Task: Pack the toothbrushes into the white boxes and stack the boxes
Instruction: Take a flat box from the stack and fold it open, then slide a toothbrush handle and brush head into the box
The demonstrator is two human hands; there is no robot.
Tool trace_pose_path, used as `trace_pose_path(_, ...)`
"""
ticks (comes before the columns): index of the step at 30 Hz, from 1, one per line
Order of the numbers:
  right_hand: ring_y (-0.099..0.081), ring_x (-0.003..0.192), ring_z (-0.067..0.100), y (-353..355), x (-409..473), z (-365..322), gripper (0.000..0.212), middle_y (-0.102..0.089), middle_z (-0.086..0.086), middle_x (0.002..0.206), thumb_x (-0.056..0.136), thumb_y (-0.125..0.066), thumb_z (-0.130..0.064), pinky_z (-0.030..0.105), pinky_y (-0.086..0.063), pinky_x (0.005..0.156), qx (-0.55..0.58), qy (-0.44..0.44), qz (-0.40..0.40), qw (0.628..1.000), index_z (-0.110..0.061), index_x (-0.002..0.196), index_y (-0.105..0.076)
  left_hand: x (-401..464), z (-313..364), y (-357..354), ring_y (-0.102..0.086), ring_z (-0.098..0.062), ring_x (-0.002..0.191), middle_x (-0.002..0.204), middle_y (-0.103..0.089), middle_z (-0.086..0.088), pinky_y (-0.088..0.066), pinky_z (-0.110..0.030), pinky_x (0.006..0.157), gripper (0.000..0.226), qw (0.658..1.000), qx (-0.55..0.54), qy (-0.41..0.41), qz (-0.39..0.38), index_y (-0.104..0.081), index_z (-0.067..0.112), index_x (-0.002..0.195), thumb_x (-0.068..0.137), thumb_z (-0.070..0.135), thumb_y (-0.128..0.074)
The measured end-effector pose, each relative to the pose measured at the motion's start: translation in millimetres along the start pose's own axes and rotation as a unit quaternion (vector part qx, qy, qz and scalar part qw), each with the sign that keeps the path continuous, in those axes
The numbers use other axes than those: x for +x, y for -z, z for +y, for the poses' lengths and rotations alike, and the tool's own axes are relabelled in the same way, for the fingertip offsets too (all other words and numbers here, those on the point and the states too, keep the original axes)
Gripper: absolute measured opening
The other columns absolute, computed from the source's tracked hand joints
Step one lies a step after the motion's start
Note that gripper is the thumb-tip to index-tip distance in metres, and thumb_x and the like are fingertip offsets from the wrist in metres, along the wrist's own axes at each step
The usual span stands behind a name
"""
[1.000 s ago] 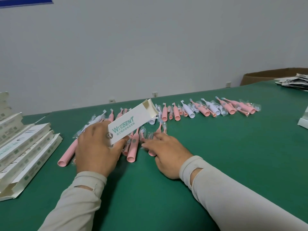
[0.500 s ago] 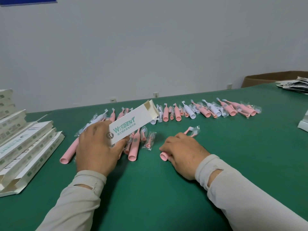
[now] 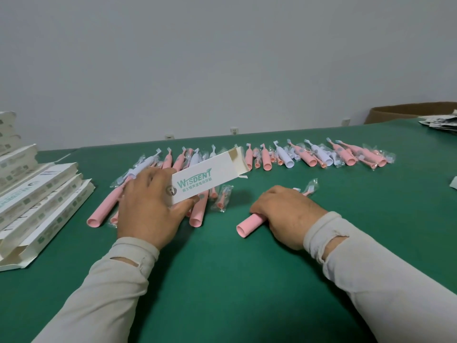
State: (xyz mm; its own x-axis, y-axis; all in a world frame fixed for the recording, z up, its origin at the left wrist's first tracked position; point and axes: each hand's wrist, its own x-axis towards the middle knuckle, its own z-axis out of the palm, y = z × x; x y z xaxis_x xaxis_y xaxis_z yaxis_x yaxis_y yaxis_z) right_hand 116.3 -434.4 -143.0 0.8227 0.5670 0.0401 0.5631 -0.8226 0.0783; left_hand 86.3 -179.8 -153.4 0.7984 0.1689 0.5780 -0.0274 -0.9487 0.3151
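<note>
Our left hand (image 3: 148, 209) grips a white box (image 3: 207, 178) by its near end, its open far end tilted up and away to the right. Our right hand (image 3: 286, 214) curls round a pink toothbrush (image 3: 248, 226) lying on the green worktop (image 3: 222, 280). Beyond both hands runs a row of toothbrushes (image 3: 309, 157); left of the left hand sits a stack of boxes (image 3: 37, 201).

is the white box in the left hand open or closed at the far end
Open: the white box in the left hand shows its end flap folded back and a hollow mouth.
</note>
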Motion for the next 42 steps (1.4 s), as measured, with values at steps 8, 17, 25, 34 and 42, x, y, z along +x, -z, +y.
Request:
trace_pose_path(8,-0.05,0.09,0.011,17.4,-21.4,41.1,0.03,-0.052,-0.007,0.105,0.095,-0.059,-0.018,0.026,-0.042,0.08,0.188,-0.053,0.376,0.906,-0.026,0.123,-0.057,2.3,-4.2,-0.6,-0.047,-0.036,0.116,0.128,-0.056,-0.009,-0.039,-0.049,0.099,0.058,1.0,0.006,0.011,0.003,-0.059,0.021,0.123,0.074,0.045,-0.078)
trace_pose_path(17,-0.053,0.059,0.001,6.5,-27.9,50.4,0.014,-0.06,-0.012,0.072,0.093,-0.057,-0.048,0.012,-0.037,0.051,0.35,-0.096,0.337,0.869,-0.043,0.106,-0.062,-2.0,0.0,-2.4,-0.042,-0.04,0.126,0.141,-0.049,-0.012,-0.036,-0.054,0.106,0.059,1.0,0.012,-0.005,-0.009,-0.062,0.023,0.127,0.074,0.039,-0.082)
trace_pose_path(25,-0.057,0.055,0.008,2.6,-28.6,35.7,0.029,-0.063,-0.011,0.07,0.083,-0.056,-0.064,0.038,-0.054,0.06,0.328,-0.08,0.246,0.909,-0.04,0.095,-0.066,-2.1,-1.1,-1.7,-0.036,-0.037,0.132,0.148,-0.043,-0.01,-0.03,-0.051,0.111,0.061,1.0,-0.009,0.0,-0.018,-0.06,0.028,0.131,0.074,0.036,-0.081)
trace_pose_path(34,-0.059,0.055,0.0,2.6,-28.8,39.4,0.026,-0.063,-0.017,0.068,0.086,-0.051,-0.066,0.028,-0.047,0.057,0.223,-0.121,0.209,0.944,-0.045,0.098,-0.062,-1.7,-1.8,-2.0,-0.039,-0.04,0.131,0.147,-0.044,-0.01,-0.032,-0.054,0.109,0.059,1.0,-0.025,-0.014,-0.011,-0.061,0.029,0.127,0.072,0.037,-0.082)
trace_pose_path(42,-0.058,0.053,-0.001,1.3,-26.9,43.2,0.024,-0.062,-0.021,0.061,0.088,-0.05,-0.066,0.024,-0.039,0.052,0.182,-0.173,0.194,0.948,-0.044,0.093,-0.06,-2.9,-0.4,-0.8,-0.036,-0.037,0.134,0.149,-0.042,-0.008,-0.031,-0.053,0.111,0.062,0.999,-0.023,-0.025,-0.018,-0.06,0.028,0.13,0.073,0.047,-0.077)
